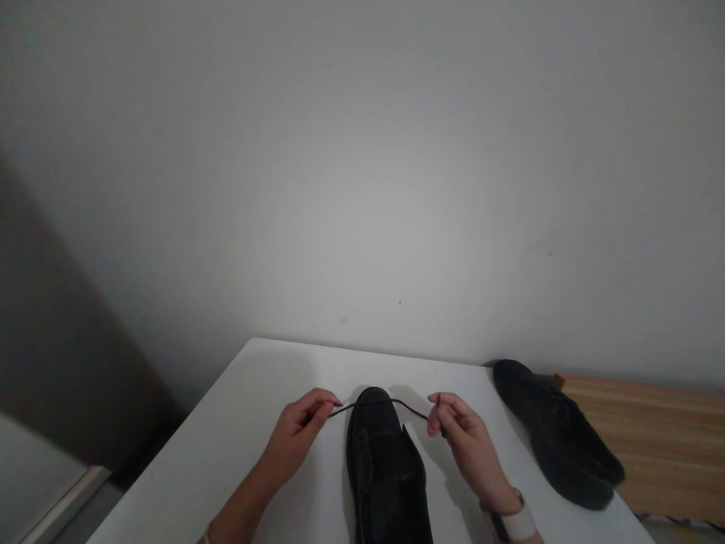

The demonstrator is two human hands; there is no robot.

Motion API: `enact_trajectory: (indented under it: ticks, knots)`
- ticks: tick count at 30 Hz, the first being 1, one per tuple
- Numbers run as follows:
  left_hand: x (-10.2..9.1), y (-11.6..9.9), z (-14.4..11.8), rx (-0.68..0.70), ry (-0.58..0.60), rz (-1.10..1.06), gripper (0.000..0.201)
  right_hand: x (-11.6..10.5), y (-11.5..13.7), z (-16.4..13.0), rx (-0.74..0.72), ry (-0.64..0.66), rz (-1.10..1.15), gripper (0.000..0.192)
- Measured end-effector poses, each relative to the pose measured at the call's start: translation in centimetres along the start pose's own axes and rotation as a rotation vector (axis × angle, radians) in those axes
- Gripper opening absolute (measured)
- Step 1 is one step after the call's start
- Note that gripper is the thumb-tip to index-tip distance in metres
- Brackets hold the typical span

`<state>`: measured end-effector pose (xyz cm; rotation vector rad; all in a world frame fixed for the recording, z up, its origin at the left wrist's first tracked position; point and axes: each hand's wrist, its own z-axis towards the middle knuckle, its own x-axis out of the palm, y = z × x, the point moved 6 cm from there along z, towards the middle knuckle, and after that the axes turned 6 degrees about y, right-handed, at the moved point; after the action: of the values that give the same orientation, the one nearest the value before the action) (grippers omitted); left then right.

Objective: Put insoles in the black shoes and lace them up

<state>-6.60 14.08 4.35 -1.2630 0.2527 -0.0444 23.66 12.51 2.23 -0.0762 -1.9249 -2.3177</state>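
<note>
One plain grey wall (362, 189) is spread over the upper and middle frame, and its right and centre base is met by the far edge of a white table (226, 423). The table's left edge is slanted from left of centre down to the bottom of the frame, and a broad strip of white surface is left between that edge and the left forearm. At lower right, beyond the table's right edge, a wood-grained panel (657, 446) is seen.

A black shoe (390, 468) is placed at bottom centre, toe pointed up the frame, its rear cut off by the frame's bottom edge; some white surface is left between its toe and the table's far edge. A second black shoe (558, 431) is set slantwise at lower right, and much of the table's right edge is hidden by it.

The left hand (306, 423) is held left of the toe, the right hand (464, 434) to its right, with a pale wristband (518, 521) worn below it. A thin dark lace (408, 408) is pinched narrowly by both hands and stretched, slightly bowed, across the toe; whether the toe is touched by it cannot be told.
</note>
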Motion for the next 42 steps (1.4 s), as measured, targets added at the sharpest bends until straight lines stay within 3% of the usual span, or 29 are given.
enact_trajectory:
  ticks: [4,10,20,42]
  knots:
    - [1.3,0.7,-0.5,0.002,0.134,0.07,0.021,1.0,-1.0,-0.5,0.045,0.036,-0.047,0.03]
    - [2.2,1.5,-0.9,0.039,0.217,0.169,0.015,2.1,-1.6,-1.1,0.082,0.06,-0.108,0.03]
    - [4.0,1.3,-1.7,0.108,0.165,0.331,0.015,2.4,-2.0,-1.2,0.099,0.052,-0.146,0.03]
    - [4.1,0.8,-1.4,0.161,0.203,0.289,0.015,3.1,-0.4,-2.5,0.197,0.329,-0.002,0.028]
